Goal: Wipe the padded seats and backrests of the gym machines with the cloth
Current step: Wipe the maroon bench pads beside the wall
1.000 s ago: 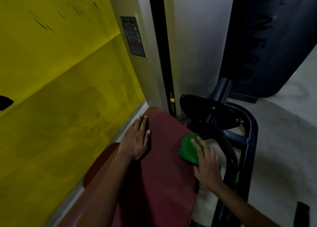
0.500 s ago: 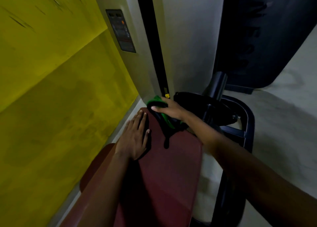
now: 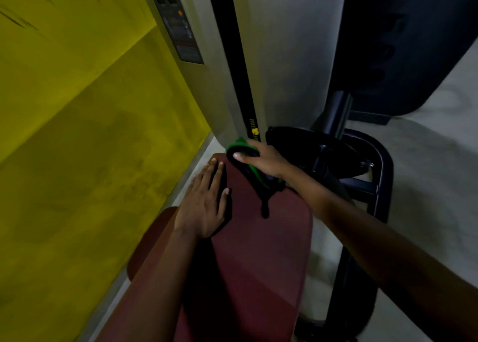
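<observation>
The yellow wall point(image 3: 77, 135) fills the left side, and the pale weight-stack housing point(image 3: 284, 57) of the machine stands straight ahead, so the maroon padded seat point(image 3: 258, 251) lies squeezed into the narrow space between them, reaching away toward the housing. To its right runs the black frame point(image 3: 382, 186), close against the seat's right edge. Of the two hands, the left hand point(image 3: 204, 202) lies flat with fingers spread along the seat's left edge, probably to brace the body (and steady the pad) during the reach. The right hand point(image 3: 261, 159) is stretched to the seat's far end, fingers extended and pressing down on the green cloth point(image 3: 241, 145), which is bunched over that far edge just beside the housing, likely so the wipe reaches the last strip of padding.
</observation>
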Tool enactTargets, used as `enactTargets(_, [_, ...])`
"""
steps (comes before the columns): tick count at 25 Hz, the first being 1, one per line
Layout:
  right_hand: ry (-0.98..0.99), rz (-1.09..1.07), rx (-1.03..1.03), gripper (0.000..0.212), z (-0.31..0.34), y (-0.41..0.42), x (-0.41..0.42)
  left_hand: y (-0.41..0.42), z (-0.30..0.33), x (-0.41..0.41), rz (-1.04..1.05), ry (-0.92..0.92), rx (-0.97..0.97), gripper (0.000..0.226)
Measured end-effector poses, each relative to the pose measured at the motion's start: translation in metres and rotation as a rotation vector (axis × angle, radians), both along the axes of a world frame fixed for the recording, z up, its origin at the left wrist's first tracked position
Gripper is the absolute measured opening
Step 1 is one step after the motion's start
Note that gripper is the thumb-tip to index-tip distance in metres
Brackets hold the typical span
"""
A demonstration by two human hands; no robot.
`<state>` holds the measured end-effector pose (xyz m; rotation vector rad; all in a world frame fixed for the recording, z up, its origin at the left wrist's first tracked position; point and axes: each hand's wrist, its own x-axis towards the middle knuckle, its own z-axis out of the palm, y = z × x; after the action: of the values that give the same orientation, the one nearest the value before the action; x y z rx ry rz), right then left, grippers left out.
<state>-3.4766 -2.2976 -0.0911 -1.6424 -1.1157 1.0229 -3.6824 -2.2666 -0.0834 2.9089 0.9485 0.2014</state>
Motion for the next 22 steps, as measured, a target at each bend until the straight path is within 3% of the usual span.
enactTargets(4, [-0.038,-0.073,-0.019,0.058,-0.038,-0.072,0.022,-0.002,-0.001,0.000,0.008,-0.008,0.014,0.064])
enactTargets(9, [-0.033,-0.310,-0.178,0.096,-0.085,-0.124,0.025,0.000,-0.002,0.000,0.006,0.004,0.018,0.066])
enactTargets(10, [0.031,-0.374,-0.162,0.092,-0.089,-0.130,0.022,-0.001,-0.002,0.000,0.011,0.011,0.020,0.066])
enactTargets(13, [0.285,-0.629,-0.088,0.052,-0.091,-0.155,-0.006,-0.005,0.000,0.002,0.015,0.045,0.042,0.066])
enactTargets(17, [0.531,-0.773,-0.147,0.076,-0.110,-0.191,-0.063,-0.011,0.004,0.001,-0.044,0.117,0.092,0.065])
enactTargets(19, [0.538,-0.769,-0.150,0.071,-0.111,-0.183,-0.052,-0.015,0.005,0.001,-0.099,0.165,0.133,0.064])
enactTargets(22, [0.396,-0.775,-0.089,0.056,-0.091,-0.157,-0.025,-0.031,0.000,-0.003,-0.164,0.224,0.215,0.060])
